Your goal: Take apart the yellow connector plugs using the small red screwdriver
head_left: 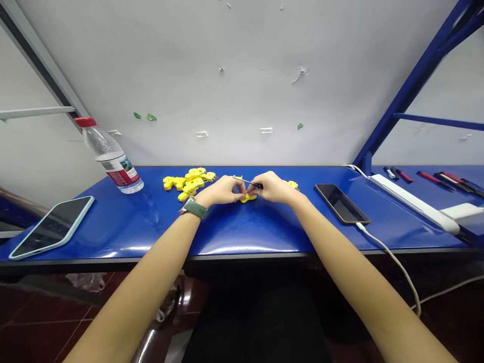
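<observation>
Yellow piece (248,198), one, between the fingertips at the blue table (245,237); left hand (224,190), nearly closed, pinched on it; right hand (274,187), curled, a dark-handled tool (258,185) gripped. The piece could be dropped if the pinch is loosened; the left hand could be jabbed if the tool is swung.

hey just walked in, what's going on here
A person is working with both bare hands at a glossy blue table. The right hand holds a thin tool with a dark handle, its shaft pointing left. The left hand has its fingertips at a small yellow plastic piece; whether it grips the piece is hard to tell. A cluster of similar yellow plastic pieces lies beyond the left wrist, with more yellow just past the right hand.
</observation>
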Available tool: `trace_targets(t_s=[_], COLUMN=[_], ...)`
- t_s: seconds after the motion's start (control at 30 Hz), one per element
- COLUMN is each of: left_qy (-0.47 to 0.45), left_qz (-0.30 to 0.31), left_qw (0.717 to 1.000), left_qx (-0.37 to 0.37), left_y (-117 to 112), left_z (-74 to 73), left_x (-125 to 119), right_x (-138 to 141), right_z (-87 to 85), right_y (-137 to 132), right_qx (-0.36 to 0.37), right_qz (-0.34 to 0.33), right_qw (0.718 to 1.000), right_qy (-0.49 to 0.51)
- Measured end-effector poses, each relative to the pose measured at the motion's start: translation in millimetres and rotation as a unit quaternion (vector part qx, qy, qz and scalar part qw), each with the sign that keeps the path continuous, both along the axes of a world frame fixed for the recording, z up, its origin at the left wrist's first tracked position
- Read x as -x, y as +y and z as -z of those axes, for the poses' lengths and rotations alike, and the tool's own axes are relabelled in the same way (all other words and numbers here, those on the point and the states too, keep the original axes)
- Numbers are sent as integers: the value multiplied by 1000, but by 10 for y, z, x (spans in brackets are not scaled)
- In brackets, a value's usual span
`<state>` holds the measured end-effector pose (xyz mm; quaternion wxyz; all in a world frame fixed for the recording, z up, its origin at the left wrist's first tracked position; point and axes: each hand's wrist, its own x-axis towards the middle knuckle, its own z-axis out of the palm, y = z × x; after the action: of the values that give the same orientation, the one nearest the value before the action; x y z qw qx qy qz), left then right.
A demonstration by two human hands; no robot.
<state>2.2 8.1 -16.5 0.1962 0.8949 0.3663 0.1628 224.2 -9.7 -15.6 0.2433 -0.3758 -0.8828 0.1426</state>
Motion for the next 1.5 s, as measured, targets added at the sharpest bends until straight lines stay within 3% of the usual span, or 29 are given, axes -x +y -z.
trace_targets(t_s=[0.13, 1.2, 1.27, 1.37, 1.5], left_qy=[4, -63, -52, -33, -25], left_qz=[-1, -1, -8, -16, -12], left_qw=[1000, 997, 998, 999, 1000], left_qx=[-19, 46, 40, 19, -5], left_y=[-10, -47, -45, -56, -68], left_z=[-9, 11, 2, -24, -41], left_x=[-13, -55, -60, -73, -77], right_x=[-11, -36, -33, -64, -153], right_z=[-14, 57, 24, -33, -86], right_y=[11, 61, 39, 40, 110], right_qx=[-37, -6, 14, 61, 141], right_qz=[9, 8, 13, 47, 105], right_qw=[999, 999, 1000, 990, 926], right_qy=[-7, -36, -10, 122, 334])
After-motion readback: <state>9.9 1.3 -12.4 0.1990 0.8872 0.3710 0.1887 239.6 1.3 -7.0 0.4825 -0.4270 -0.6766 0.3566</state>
